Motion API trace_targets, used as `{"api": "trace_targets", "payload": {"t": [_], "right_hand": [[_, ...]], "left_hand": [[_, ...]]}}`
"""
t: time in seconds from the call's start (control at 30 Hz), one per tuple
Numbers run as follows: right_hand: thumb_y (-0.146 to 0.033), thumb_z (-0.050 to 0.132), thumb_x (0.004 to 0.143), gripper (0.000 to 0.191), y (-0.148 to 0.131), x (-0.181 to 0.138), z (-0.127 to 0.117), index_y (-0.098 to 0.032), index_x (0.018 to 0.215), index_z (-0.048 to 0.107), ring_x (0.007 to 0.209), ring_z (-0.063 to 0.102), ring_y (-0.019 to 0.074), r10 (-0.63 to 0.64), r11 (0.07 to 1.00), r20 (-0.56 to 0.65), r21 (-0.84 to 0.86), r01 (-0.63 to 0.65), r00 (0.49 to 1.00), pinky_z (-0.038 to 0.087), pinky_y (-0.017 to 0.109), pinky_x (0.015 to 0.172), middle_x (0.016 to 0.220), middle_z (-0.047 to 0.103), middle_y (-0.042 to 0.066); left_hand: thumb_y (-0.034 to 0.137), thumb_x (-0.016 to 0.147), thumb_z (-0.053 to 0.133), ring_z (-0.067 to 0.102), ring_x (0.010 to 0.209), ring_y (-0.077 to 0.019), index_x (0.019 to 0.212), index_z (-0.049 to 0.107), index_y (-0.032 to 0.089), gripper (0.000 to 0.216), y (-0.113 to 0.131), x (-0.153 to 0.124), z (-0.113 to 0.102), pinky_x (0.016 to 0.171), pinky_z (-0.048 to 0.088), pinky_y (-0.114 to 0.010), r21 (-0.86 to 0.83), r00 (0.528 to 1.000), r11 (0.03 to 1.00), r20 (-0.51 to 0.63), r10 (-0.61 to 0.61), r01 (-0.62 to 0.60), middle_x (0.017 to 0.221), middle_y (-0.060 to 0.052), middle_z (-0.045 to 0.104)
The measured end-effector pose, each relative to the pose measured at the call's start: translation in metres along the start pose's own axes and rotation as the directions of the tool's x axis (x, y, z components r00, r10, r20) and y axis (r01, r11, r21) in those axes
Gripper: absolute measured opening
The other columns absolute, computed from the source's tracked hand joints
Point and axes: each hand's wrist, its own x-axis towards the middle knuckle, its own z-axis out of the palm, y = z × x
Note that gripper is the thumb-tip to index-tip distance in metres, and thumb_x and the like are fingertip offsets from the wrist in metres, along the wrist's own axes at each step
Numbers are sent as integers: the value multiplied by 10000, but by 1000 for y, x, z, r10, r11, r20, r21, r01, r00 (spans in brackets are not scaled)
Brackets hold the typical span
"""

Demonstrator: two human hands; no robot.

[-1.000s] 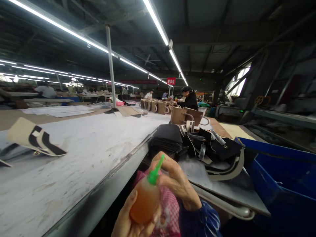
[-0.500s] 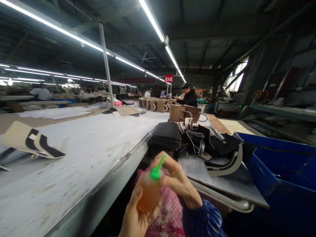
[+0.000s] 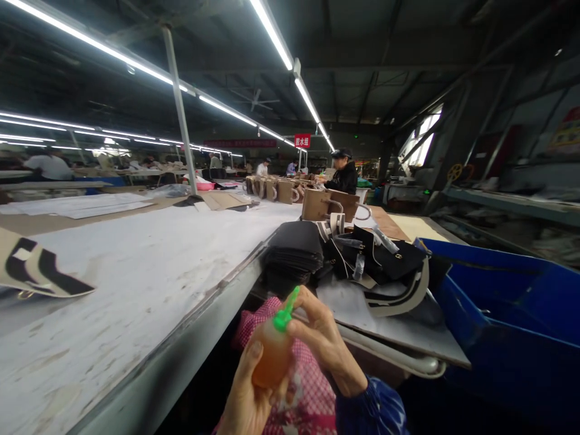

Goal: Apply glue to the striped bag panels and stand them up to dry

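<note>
My left hand (image 3: 247, 399) is wrapped round a small squeeze bottle (image 3: 272, 356) of orange liquid, low in the middle of the view. The bottle has a green pointed nozzle cap (image 3: 286, 310). My right hand (image 3: 324, 341) is closed in a pinch on that green cap, fingers curled around its base. Both hands are held over my lap, where a pink checked cloth (image 3: 312, 386) shows. A blue patterned sleeve (image 3: 371, 408) covers my right wrist.
A long white worktable (image 3: 136, 284) runs along the left, with a cream-and-black cut piece (image 3: 31, 272) on it. Black and cream bag parts (image 3: 362, 260) are piled on a side board. A blue bin (image 3: 507, 314) stands at right. Other people work far back by tan bags (image 3: 328, 205).
The view has swung slightly right, so the table and cut piece slid left. Both hands keep the same hold on the bottle and its cap.
</note>
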Motion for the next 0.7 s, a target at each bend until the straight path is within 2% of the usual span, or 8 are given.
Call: {"api": "trace_targets", "payload": {"t": [0.13,0.23,0.33,0.4,0.47,0.53,0.63,0.7], "right_hand": [[-567,649,890,347,4,-9,-2,-224,836,646,874,550,198,21,998,-50,-60,-24,999,462,343,816,907,563,27],[-640,607,885,430,18,-10,-18,-219,888,694,910,591,208,74,983,-50,-166,-81,996,483,354,849,926,615,40],[-714,421,937,619,47,3,-56,-208,1175,687,1030,618,235,162,914,-178,-345,-215,971,482,402,942,1087,647,78],[-622,381,993,597,72,18,-92,-183,1350,571,1218,539,278,191,793,-408,-472,-385,893,408,479,1063,1299,576,131],[-505,536,973,548,98,34,-128,-210,1431,476,1368,403,342,201,602,-608,-542,-586,768,290,608,1134,1502,423,140],[-425,635,936,565,122,48,-159,-238,1442,465,1439,294,374,205,403,-709,-567,-718,675,219,653,1159,1594,305,117],[-390,693,904,581,150,66,-189,-241,1428,490,1460,256,387,223,166,-739,-614,-772,636,220,660,1161,1622,261,101],[-388,695,904,581,163,78,-202,-243,1429,491,1456,267,388,241,47,-740,-637,-769,628,227,666,1157,1621,265,100]], "left_hand": [[412,644,899,539,416,-108,1289,553,234,754,-10,1,9,378,405,-200,67,994,994,-66,89,-84,743,7,716],[427,674,874,567,461,-113,1139,640,210,564,-17,8,11,393,392,-180,88,991,988,-30,127,-124,679,20,680],[444,665,885,588,509,-106,949,673,153,458,-21,20,2,406,389,-157,60,999,997,11,42,-43,691,-20,692],[437,636,905,627,572,-128,926,671,136,479,-24,27,-4,405,388,-151,34,1000,999,10,-15,15,739,-53,713],[421,639,907,634,584,-132,960,667,141,489,-26,31,-8,404,378,-148,15,999,999,8,-36,36,768,-63,722],[453,683,877,582,496,-100,974,664,128,486,-29,33,-10,398,348,-143,12,998,999,30,-54,53,714,-67,708],[524,716,840,465,364,-47,968,666,102,522,-33,37,-12,374,281,-133,28,996,998,54,-65,64,607,-61,674],[506,720,840,488,354,-72,1001,672,119,507,-34,41,-16,362,300,-151,37,995,995,40,-90,88,609,-55,676]]}}
